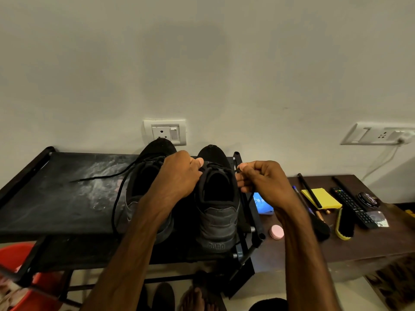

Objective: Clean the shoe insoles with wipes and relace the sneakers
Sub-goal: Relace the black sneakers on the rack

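Two black sneakers stand side by side, heels toward me, on the top of a black rack (pixel 56 198). The left sneaker (pixel 143 176) has a loose black lace (pixel 101 177) trailing to the left across the rack. My left hand (pixel 179 173) rests on the tongue area of the right sneaker (pixel 216 212), its thumb pressing at the eyelets. My right hand (pixel 260 180) is at that shoe's right side, fingers pinched on a black lace end. The insoles are hidden inside the shoes.
A brown table (pixel 350 248) to the right holds a blue wipe packet (pixel 261 204), a pink round tin (pixel 276 232), yellow sticky notes (pixel 323 196), a shoe brush (pixel 344 225), a remote (pixel 354 207), a polish tin (pixel 369 199) and pens. A red bucket (pixel 20 261) sits low left.
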`<action>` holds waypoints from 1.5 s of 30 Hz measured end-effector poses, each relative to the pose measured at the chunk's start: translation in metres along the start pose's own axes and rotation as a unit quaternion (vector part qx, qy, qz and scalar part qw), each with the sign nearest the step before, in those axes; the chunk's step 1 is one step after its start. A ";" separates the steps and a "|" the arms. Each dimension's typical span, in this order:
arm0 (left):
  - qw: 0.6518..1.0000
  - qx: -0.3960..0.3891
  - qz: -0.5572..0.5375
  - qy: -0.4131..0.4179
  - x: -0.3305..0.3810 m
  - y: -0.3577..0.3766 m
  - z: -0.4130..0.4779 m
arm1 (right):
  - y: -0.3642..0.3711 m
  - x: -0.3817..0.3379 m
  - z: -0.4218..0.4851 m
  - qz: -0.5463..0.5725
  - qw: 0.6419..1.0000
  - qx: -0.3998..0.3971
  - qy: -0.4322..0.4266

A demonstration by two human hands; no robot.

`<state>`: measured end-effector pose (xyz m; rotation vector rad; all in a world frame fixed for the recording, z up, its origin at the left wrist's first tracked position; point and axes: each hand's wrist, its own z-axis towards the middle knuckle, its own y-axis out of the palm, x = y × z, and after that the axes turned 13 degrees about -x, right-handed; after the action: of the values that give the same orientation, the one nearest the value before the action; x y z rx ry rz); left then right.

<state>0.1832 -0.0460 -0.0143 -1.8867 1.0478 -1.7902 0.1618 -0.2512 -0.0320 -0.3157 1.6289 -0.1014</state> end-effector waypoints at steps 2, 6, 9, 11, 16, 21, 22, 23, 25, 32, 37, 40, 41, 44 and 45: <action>1.000 -0.008 0.011 0.007 -0.001 0.000 0.001 | 0.001 -0.001 0.000 0.005 1.000 -0.001 0.007; 1.000 -0.004 -0.018 0.006 -0.003 0.000 0.003 | 0.002 -0.002 0.000 0.010 1.000 -0.004 0.012; 1.000 -0.010 -0.028 0.002 -0.003 -0.001 0.003 | 0.000 -0.003 -0.002 -0.006 1.000 -0.005 -0.002; 0.999 -0.022 -0.029 0.008 -0.005 -0.003 0.002 | -0.003 -0.002 -0.002 -0.025 0.999 -0.016 -0.016; 0.998 -0.056 -0.009 0.021 -0.010 -0.012 -0.003 | -0.008 0.001 -0.005 -0.037 0.996 -0.065 -0.046; 0.999 -0.023 -0.028 0.040 -0.009 -0.012 -0.004 | -0.005 0.003 -0.001 -0.047 0.997 -0.037 -0.053; 0.999 -0.018 -0.023 0.041 -0.008 -0.010 -0.004 | -0.004 0.003 -0.001 -0.041 0.997 -0.032 -0.049; 0.999 -0.014 -0.018 0.040 -0.007 -0.007 -0.004 | -0.003 0.003 -0.001 -0.036 0.998 -0.028 -0.046; 0.999 -0.009 -0.022 0.036 -0.005 -0.005 -0.004 | -0.003 0.003 -0.001 -0.039 0.998 -0.025 -0.038; 0.999 -0.003 -0.032 0.013 -0.004 -0.005 -0.004 | 0.000 0.004 0.000 -0.027 0.999 -0.025 -0.031; 0.999 0.000 -0.033 0.019 -0.006 -0.006 -0.004 | 0.001 0.005 0.001 -0.025 0.999 -0.019 -0.027; 0.999 -0.004 -0.044 0.017 -0.007 -0.007 -0.004 | 0.001 0.005 0.001 -0.026 0.999 -0.020 -0.023; 0.999 -0.005 -0.048 0.016 -0.007 -0.007 -0.004 | 0.001 0.006 0.001 -0.027 0.999 -0.020 -0.024; 0.999 -0.005 -0.043 0.026 -0.007 -0.008 -0.004 | 0.001 0.006 0.000 -0.026 0.999 -0.019 -0.027; 0.999 -0.008 -0.034 0.029 -0.008 -0.009 -0.004 | 0.001 0.006 0.000 -0.028 0.999 -0.017 -0.029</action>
<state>0.1829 -0.0335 -0.0126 -1.9112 1.0321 -1.8893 0.1616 -0.2515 -0.0384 -0.3863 1.5653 -0.1054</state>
